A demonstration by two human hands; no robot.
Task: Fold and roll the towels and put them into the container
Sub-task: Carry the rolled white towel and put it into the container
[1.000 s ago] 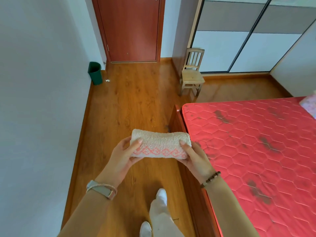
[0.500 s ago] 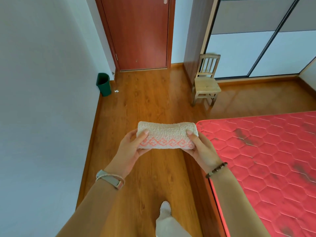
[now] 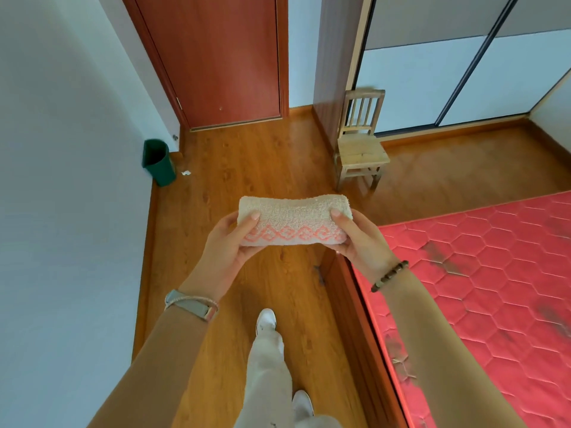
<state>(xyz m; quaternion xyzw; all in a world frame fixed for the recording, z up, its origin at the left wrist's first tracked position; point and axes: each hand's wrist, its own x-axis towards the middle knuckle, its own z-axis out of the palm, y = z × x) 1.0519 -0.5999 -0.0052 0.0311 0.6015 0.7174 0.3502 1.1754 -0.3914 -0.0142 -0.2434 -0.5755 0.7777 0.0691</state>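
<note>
Up close, the left hand (image 3: 227, 242) and the right hand (image 3: 361, 242) each grip one end of a single rolled towel (image 3: 293, 220). The thumbs press on top and the fingers curl beneath. They hold it level in the air, above the wooden floor (image 3: 247, 168) and just left of the bed's corner. The towel is a cream terry roll, nubbly, with one band of pink woven diamonds along its near side.

One grey strap watch (image 3: 191, 305) sits on the left wrist and one brown bead bracelet (image 3: 390, 275) on the right; both sleeves are tan. Below, two white shoes (image 3: 265, 319) stand on glossy orange-brown planks.

To the right, a dark wooden bed frame (image 3: 349, 304) edges a red quilted mattress (image 3: 494, 273) stitched in hexagons and marked with several dark stains. Farther off, one small slatted wooden chair (image 3: 360, 146) stands in front of the sliding wardrobe panels (image 3: 463, 72). One green bin (image 3: 157, 162) sits against the left wall with a white scrap (image 3: 186, 173) beside it. One reddish-brown door (image 3: 216, 57) is closed.
</note>
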